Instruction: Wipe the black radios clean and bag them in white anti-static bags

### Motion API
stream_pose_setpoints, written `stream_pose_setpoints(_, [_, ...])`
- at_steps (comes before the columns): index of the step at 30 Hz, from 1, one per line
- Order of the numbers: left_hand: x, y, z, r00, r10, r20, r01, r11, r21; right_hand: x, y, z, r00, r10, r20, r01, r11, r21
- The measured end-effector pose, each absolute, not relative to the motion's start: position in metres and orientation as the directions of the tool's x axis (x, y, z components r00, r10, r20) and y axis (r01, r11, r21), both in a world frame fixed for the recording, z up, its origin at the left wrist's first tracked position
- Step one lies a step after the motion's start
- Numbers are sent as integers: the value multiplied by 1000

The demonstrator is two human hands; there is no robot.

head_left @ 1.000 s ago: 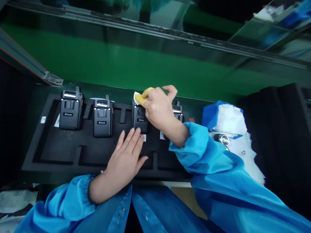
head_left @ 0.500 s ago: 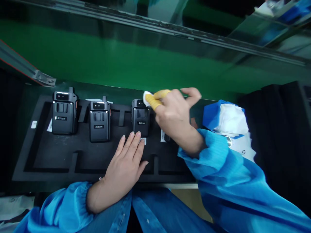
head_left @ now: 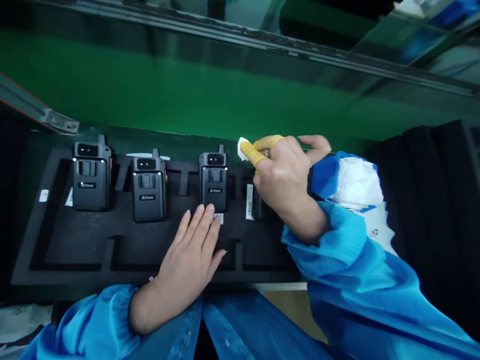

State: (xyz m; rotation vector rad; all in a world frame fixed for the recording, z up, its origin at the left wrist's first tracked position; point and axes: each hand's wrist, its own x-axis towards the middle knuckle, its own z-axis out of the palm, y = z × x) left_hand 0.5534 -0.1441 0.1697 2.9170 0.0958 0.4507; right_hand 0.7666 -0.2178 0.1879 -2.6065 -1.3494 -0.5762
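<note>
Several black two-way radios marked "Riton" lie back side up in a black foam tray (head_left: 75, 250). My left hand (head_left: 191, 255) is flat with its fingers stretched, the fingertips touching the lower end of the third radio (head_left: 214, 192). My right hand (head_left: 283, 170), with yellow covers on two fingers, pinches a small white wipe (head_left: 242, 149) up and to the right of that radio. Under my right hand, another radio (head_left: 258, 202) is mostly hidden. To the left lie a radio (head_left: 148, 192) and, at the far left, one more radio (head_left: 92, 180).
A blue box (head_left: 326, 177) stands on the right, with a stack of white wipes (head_left: 358, 182) on it. Black foam blocks (head_left: 423, 200) rise farther right. Behind the tray is a green panel (head_left: 187, 95); a metal bracket (head_left: 62, 121) sits at the left.
My right hand has moved right with the wipe, off the third radio's camera end, which now shows fully. My left hand stays at that radio's lower end. The view has shifted slightly.
</note>
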Motion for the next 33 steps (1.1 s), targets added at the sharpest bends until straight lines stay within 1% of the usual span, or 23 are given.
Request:
stream_pose_setpoints(2, [554, -144, 170, 950, 86, 301, 30, -982, 186, 759, -211, 191, 482, 798, 362, 848, -529, 36])
stream_pose_setpoints(5, [554, -144, 171, 948, 82, 308, 28, -984, 177, 748, -201, 193, 377, 885, 274, 915, -401, 38])
stream_pose_setpoints(7, [554, -144, 171, 949, 86, 304, 33, -984, 177, 749, -199, 191, 336, 910, 244, 934, -356, 40])
stream_pose_setpoints(9, [554, -144, 170, 950, 89, 300, 35, -983, 182, 756, -204, 189, 354, 900, 255, 925, -377, 45])
stream_pose_setpoints(12, [554, -144, 171, 948, 89, 305, 32, -982, 188, 768, -212, 189, 450, 834, 319, 870, -490, 51])
stream_pose_setpoints(14, [554, -144, 171, 947, 88, 309, 30, -982, 188, 769, -211, 192, 488, 797, 356, 842, -537, 47])
stream_pose_setpoints(16, [555, -144, 171, 946, 85, 312, 27, -982, 185, 763, -204, 196, 475, 806, 354, 853, -521, 40])
stream_pose_setpoints(20, [555, -144, 172, 947, 74, 312, 17, -984, 179, 745, -185, 198, 386, 881, 274, 912, -409, 30])
stream_pose_setpoints(23, [555, -143, 172, 950, 71, 304, 17, -984, 176, 742, -182, 194, 389, 885, 254, 910, -412, 42])
stream_pose_setpoints(26, [555, -143, 172, 952, 72, 296, 22, -985, 172, 745, -191, 187, 403, 869, 288, 894, -441, 80])
stream_pose_setpoints(31, [555, -144, 172, 955, 73, 286, 25, -986, 167, 745, -206, 177, 332, 854, 402, 871, -440, 216])
stream_pose_setpoints(33, [554, -144, 172, 955, 73, 287, 25, -986, 168, 747, -211, 175, 328, 836, 440, 855, -461, 239])
